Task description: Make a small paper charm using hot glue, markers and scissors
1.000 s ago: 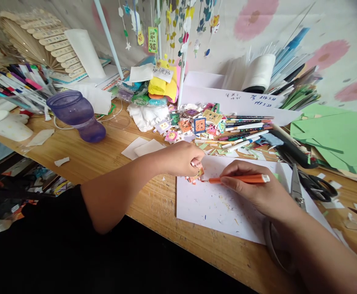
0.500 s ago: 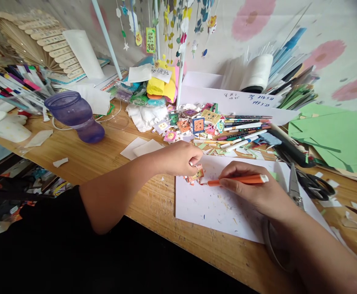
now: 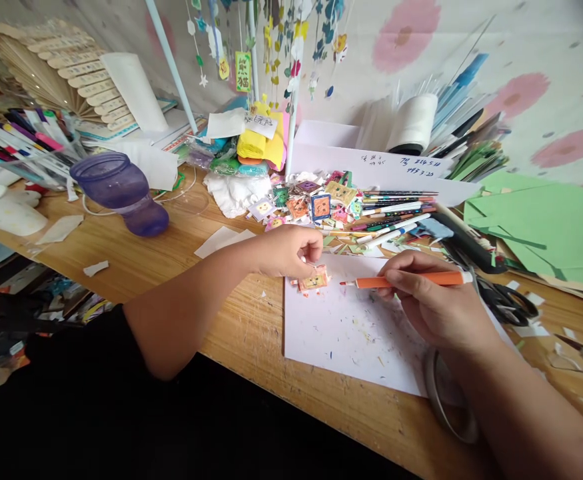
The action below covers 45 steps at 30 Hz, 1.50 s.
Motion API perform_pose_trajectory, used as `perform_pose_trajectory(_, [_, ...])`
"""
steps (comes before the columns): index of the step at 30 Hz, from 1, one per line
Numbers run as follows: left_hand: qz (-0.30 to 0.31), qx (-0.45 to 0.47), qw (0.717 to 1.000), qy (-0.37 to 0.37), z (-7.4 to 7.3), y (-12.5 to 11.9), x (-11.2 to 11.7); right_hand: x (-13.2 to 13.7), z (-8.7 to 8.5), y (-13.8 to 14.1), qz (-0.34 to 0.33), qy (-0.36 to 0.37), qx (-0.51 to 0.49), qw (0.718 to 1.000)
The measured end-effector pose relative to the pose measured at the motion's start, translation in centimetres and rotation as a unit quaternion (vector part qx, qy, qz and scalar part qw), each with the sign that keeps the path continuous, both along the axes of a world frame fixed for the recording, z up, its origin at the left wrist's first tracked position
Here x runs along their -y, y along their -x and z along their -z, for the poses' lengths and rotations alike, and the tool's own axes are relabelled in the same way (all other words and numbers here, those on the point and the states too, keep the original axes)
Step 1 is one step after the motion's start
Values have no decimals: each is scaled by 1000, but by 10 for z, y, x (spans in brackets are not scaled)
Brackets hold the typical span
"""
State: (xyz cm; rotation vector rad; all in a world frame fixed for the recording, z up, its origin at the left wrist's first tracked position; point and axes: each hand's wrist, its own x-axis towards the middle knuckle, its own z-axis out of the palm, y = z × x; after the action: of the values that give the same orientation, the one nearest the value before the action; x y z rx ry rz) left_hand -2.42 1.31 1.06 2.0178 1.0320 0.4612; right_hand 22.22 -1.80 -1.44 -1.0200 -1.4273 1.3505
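My left hand point(image 3: 294, 252) is closed, its fingertips pinching the upper left edge of a small paper piece point(image 3: 314, 278) with an orange border and a drawn face. The piece rests on a white sheet of paper point(image 3: 341, 333) marked with coloured specks. In my right hand point(image 3: 428, 293) an orange marker point(image 3: 411, 279) is gripped like a pen, uncapped. Its tip points left and hovers a little to the right of the paper piece, apart from it.
A heap of coloured paper pieces point(image 3: 316, 200) and several markers point(image 3: 396, 223) lie behind the sheet. Black-handled scissors point(image 3: 508, 301) and a tape roll point(image 3: 448, 400) sit at the right. A purple vase-shaped container point(image 3: 121, 190) and a white cup point(image 3: 6, 210) stand left.
My right hand has drawn the orange marker back to the right, away from the paper piece. My left hand has shifted slightly, and the piece shows more of its face.
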Motion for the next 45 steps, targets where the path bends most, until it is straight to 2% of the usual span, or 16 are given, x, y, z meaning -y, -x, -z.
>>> perform_pose_trajectory(3, [32,13,994,108,-3,6,-4,0,0,1,-3,6,-16,1000])
perform_pose_trajectory(5, [40,-15,990,135,-4,7,-4,2,0,2,-21,5,-5,1000])
perform_pose_trajectory(12, [27,-105,992,59,-5,-9,0,9,-7,11,-85,-34,145,985])
perform_pose_trajectory(23, [29,-164,986,15,3,-17,-1,14,-15,20,-136,-59,244,958])
perform_pose_trajectory(35, [25,-184,982,28,2,-18,-1,14,-16,19,-148,-80,273,947])
perform_pose_trajectory(45, [32,-165,985,31,4,-17,-2,13,-16,21,-137,-83,268,950])
